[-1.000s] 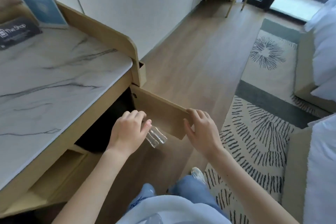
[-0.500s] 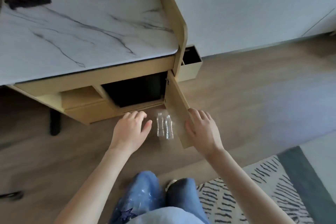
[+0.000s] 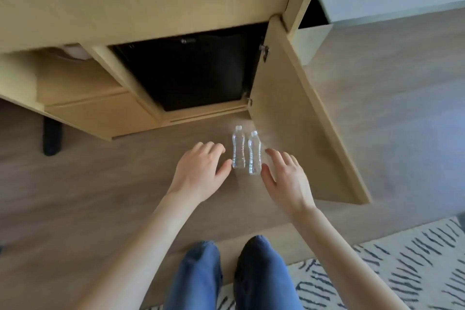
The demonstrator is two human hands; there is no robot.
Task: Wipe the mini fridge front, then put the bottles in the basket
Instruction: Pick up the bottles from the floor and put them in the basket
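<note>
Two small clear water bottles with white caps stand side by side on the wooden floor, the left bottle [image 3: 238,151] and the right bottle [image 3: 254,153]. My left hand [image 3: 201,173] is open just left of them, its thumb close to the left bottle. My right hand [image 3: 286,178] is open just right of them, fingers spread. Neither hand holds anything. Behind the bottles the black mini fridge front [image 3: 191,70] sits inside the wooden cabinet. No basket is in view.
The cabinet door [image 3: 297,118] stands swung open to the right of the bottles. A drawer unit [image 3: 95,113] is at the left, with a dark furniture leg [image 3: 51,138] beyond it. My knees in blue jeans [image 3: 226,274] are below, and a patterned rug [image 3: 402,264] lies at lower right.
The view has tilted down and moved closer to the cabinet. My right hand has let go of the cabinet door and come beside the bottles. My left hand stays by them.
</note>
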